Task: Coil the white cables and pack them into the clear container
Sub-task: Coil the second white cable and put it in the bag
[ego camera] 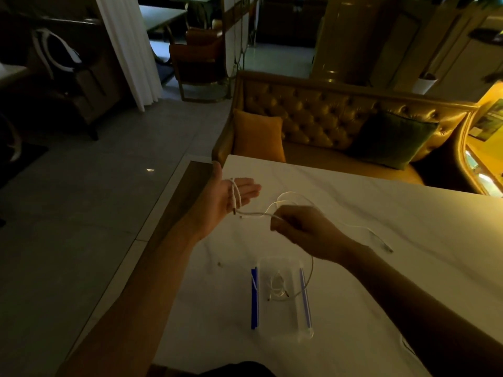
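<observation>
My left hand [230,198] is held palm up over the table's far left corner, fingers extended, with a white braided cable [237,197] wrapped across the palm. That cable runs right to my right hand [302,229], which pinches it. The rest of the cable loops over the table and hangs down past the clear container [283,322]. The container has blue side clips and stands near me with a coiled white cable [277,287] inside. Another thin white cable [367,231] trails off to the right on the table.
The white marble-look table [408,213] has its left edge close to my left forearm. A tufted gold sofa [326,118] with an orange cushion [258,134] and a green cushion stands beyond the far edge. A small plug [219,264] lies left of the container.
</observation>
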